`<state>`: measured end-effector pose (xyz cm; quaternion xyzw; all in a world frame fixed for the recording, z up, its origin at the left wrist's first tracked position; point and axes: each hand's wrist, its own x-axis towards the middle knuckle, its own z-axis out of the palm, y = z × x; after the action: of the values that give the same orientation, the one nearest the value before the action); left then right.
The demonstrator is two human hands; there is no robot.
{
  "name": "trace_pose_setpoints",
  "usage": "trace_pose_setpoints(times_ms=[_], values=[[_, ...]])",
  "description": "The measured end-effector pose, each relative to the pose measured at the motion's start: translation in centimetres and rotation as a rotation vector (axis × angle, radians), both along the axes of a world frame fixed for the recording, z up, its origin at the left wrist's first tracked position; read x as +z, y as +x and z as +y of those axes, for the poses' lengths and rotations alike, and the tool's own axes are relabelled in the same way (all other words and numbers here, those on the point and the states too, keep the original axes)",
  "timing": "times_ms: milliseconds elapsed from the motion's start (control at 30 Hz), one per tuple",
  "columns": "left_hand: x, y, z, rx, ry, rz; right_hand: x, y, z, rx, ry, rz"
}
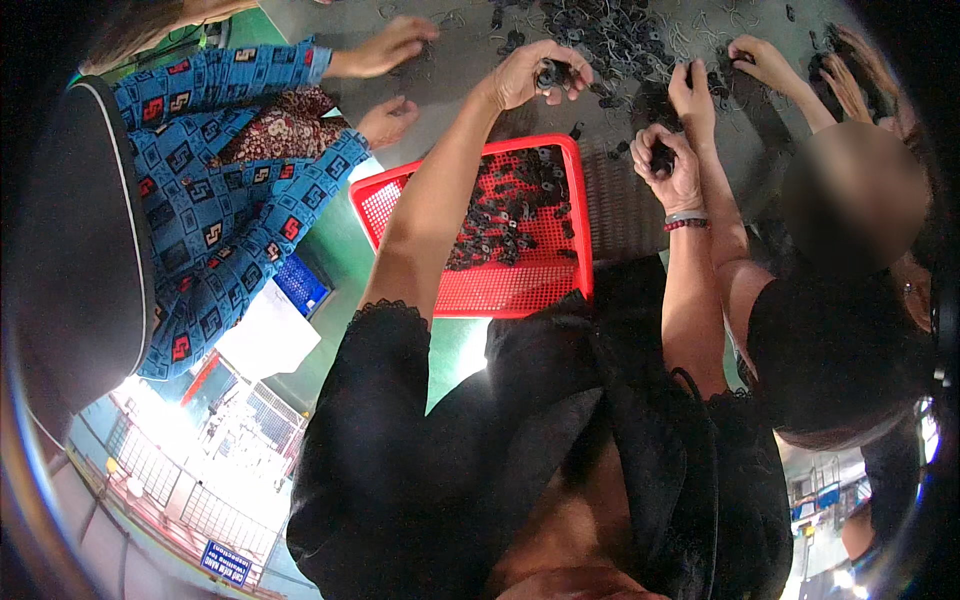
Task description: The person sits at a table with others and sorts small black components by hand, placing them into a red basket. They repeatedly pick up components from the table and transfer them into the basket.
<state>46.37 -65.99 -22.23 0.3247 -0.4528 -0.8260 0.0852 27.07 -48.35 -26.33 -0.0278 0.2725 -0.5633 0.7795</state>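
Observation:
My left hand [523, 78] is closed around a small black part [553, 74] with a round end, held above the grey table. My right hand [672, 178], with bracelets at the wrist, curls around one or more dark pieces [661, 158]; the fingers hide their exact shape. Between my arms, a red perforated basket [577, 200] holds many small black parts [505, 215]. My left forearm passes over it and covers some of them. Beyond my hands, a loose heap of similar black parts [600, 40] with pale wire-like hooks is spread over the table.
At the left, a person in a blue patterned sleeve [220, 90] reaches over the table [455, 115]. On the right, close to my right arm, a co-worker's hands [690, 90] are at the heap. A blue crate [300, 284] stands low at the left.

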Motion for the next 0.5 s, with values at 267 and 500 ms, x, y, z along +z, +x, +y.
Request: trace_pose_setpoints(times_ms=[267, 500], values=[[-6.3, -2.7, 4.0, -0.767, -0.986, -0.934, -2.8, 1.4, 2.5, 0.375, 0.11, 1.848], [-8.1, -4.5, 6.4, -0.908, -1.047, -0.977, -5.3, 5.0, 1.6, 0.629, 0.267, 1.944]])
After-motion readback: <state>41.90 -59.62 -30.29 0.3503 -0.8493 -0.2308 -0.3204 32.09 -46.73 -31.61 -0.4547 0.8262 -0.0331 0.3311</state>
